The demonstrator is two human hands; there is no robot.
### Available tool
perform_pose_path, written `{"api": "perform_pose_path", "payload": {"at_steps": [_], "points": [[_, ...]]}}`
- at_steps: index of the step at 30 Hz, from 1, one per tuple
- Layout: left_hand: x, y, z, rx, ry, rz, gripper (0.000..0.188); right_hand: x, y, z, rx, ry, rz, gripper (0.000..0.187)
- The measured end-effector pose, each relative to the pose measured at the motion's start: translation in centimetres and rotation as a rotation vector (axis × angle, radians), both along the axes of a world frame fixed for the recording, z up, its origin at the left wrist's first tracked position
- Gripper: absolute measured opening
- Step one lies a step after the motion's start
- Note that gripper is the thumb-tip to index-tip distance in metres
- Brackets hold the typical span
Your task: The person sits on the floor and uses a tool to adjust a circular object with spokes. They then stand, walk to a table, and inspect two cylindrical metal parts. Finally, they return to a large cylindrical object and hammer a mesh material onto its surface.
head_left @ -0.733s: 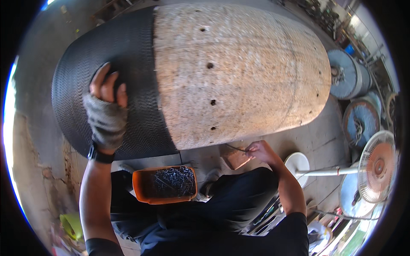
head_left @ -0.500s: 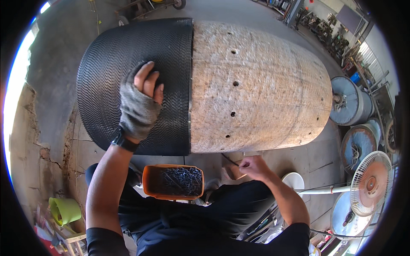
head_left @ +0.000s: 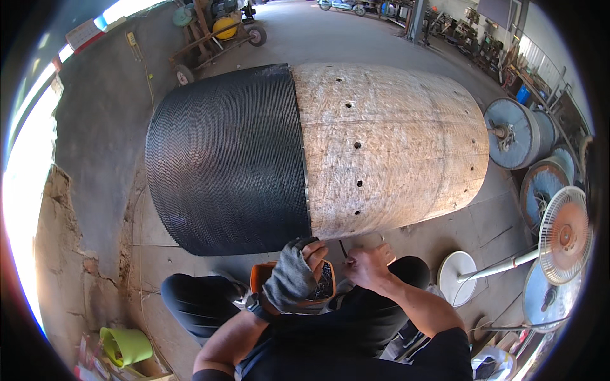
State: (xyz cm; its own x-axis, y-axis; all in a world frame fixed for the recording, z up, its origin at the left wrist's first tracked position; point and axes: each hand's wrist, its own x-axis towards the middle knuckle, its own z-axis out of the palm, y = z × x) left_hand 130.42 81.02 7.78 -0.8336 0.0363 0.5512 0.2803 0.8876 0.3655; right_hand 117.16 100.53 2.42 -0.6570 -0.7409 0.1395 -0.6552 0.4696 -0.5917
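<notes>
A large barrel-shaped drum point(head_left: 394, 146) lies across in front of me, its right part pale and fibrous with several dark holes. Ridged black covering point(head_left: 229, 159) wraps the left part. My left hand point(head_left: 295, 270), in a grey fingerless glove, is at the drum's lower edge where the black ends; its fingers are curled, and what lies in them is hidden. From under the drum a thin black strip point(head_left: 344, 249) runs down to my right hand point(head_left: 367, 267), which is bare and closed on it. An orange box point(head_left: 259, 274) of small metal pieces sits partly behind my left hand.
At the right stand a white fan point(head_left: 564, 235) with a round base and several metal drums point(head_left: 510, 134). A green bucket point(head_left: 127, 347) is at lower left. A wheeled machine point(head_left: 219, 32) stands beyond the drum, and a wall point(head_left: 95, 120) rises at left.
My left hand has come off the black covering, down and right to the drum's lower edge. My right hand stays low with the strip. The view has tilted up, showing more floor beyond.
</notes>
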Motion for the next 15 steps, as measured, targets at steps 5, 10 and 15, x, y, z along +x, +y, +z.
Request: {"api": "perform_pose_path", "payload": {"at_steps": [5,10,15], "points": [[-0.7,0.6,-1.3,-0.005,-0.075,-0.119,0.042,1.3,-0.7,4.0,-0.039,0.020,-0.046,0.014],[-1.5,1.0,-0.6,-0.040,0.020,-0.113,0.049,2.7,-1.7,6.6,-0.163,-0.087,-0.051,0.017],[-2.4,0.1,-3.0,-0.026,0.177,-0.032,0.049,4.0,-3.9,8.7,-0.339,0.024,-0.014,0.016]]}}
